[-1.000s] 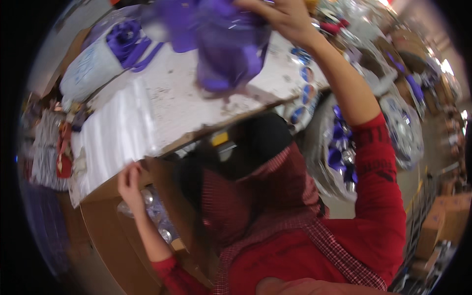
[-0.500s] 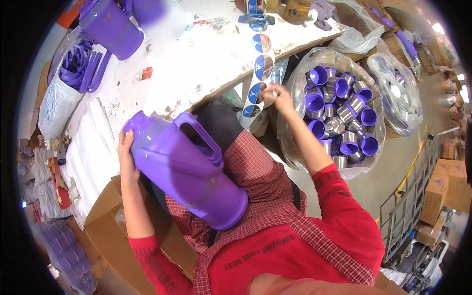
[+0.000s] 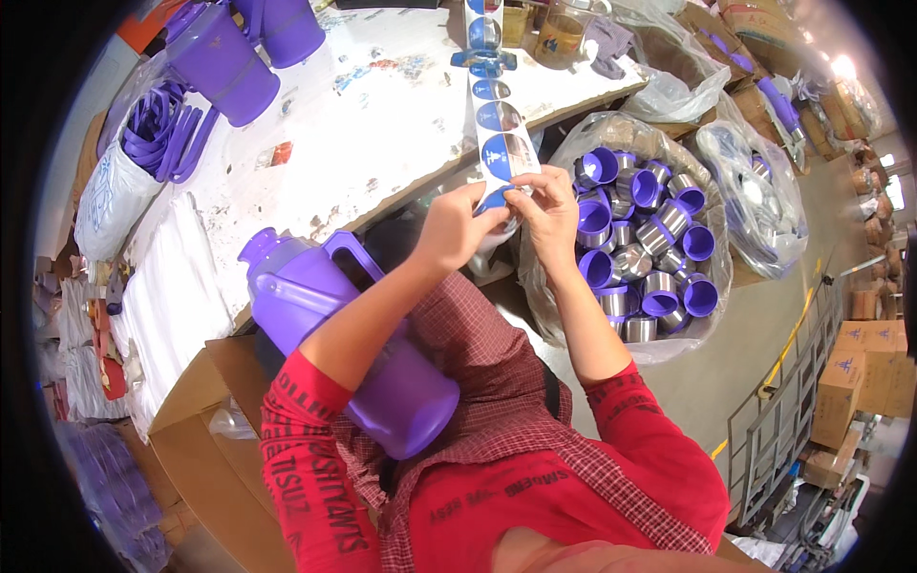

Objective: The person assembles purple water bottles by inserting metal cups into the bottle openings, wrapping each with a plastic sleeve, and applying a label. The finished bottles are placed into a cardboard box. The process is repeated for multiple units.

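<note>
Both hands pinch the lower end of a sticker strip (image 3: 497,143) that hangs off the tabletop (image 3: 382,124) edge: left hand (image 3: 457,229) grip pressed on the strip's tail from 9 o'clock, right hand (image 3: 547,205) grip with fingertips closed on the same blue round sticker from 3 o'clock, hands touching each other. Strip runs from the hands up toward 12 o'clock, across the white tabletop, blue-and-grey round labels in a row. Purple jug (image 3: 334,334) lies tilted across the lap at 8 o'clock of the hands, handle up, wedged under the left forearm, not gripped. Step in hand, by my read: peeling one sticker off the backing. Next move likely calls for lifting the label clean without creasing it, then freeing one hand to steady the jug and pressing the label flat on its side. At 3 o'clock, clear bag of purple-and-steel cups (image 3: 640,248) on the floor, near the right forearm. More purple jugs (image 3: 239,57) at 11 o'clock on the tabletop, well apart. Cardboard box (image 3: 210,430) at 8 o'clock.
</note>
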{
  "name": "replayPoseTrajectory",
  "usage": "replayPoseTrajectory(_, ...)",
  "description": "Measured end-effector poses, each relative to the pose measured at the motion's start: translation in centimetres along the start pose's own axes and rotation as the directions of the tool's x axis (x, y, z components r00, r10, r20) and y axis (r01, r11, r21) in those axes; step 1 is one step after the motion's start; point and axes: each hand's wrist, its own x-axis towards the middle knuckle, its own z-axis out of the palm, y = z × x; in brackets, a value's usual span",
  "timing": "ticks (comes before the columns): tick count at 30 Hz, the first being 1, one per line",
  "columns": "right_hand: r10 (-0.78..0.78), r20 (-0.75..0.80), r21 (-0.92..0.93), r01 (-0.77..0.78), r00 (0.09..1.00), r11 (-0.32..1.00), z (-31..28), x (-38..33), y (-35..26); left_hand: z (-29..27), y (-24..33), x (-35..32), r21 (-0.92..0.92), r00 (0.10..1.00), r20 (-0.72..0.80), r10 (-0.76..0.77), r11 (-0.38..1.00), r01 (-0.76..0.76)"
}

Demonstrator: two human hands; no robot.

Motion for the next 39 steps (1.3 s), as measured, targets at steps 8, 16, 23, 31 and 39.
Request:
replayPoseTrajectory(8, -0.427, 0.023, -0.442, 0.392, 0.904, 0.807, -1.7, -0.1, -0.3, 1.8, -1.5, 0.9, 0.542, 0.859, -0.111, 0.5, 0.755, -0.369)
replayPoseTrajectory(16, -0.444, 0.068, -0.538, 0.407, 0.894, 0.738, -0.5, -3.6, -1.0, 1.3, 0.6, -0.4, 0.547, 0.998, 0.055, 0.037, 0.835, -0.061)
replayPoseTrajectory(23, 0.145, 0.812, -0.23, 0.081, 0.565, 0.97, -1.5, -14.9, -13.2, -5.3, 2.8, -22.0, 0.205, 0.727, -0.551, 0.411, 0.91, -0.359)
replayPoseTrajectory(31, 0.359, 0.835, -0.151, -0.453, 0.417, 0.879, 5.5, -16.5, -10.5, -1.2, -4.5, -32.5, -0.259, 0.816, -0.574, 0.061, 0.933, -0.252)
replayPoseTrajectory(39, 0.269, 0.739, -0.249, -0.12, 0.618, 0.961, 8.0, -16.6, -9.4, -0.7, -5.6, -33.0, -0.109, 0.699, -0.715, 0.01, 0.986, -0.126)
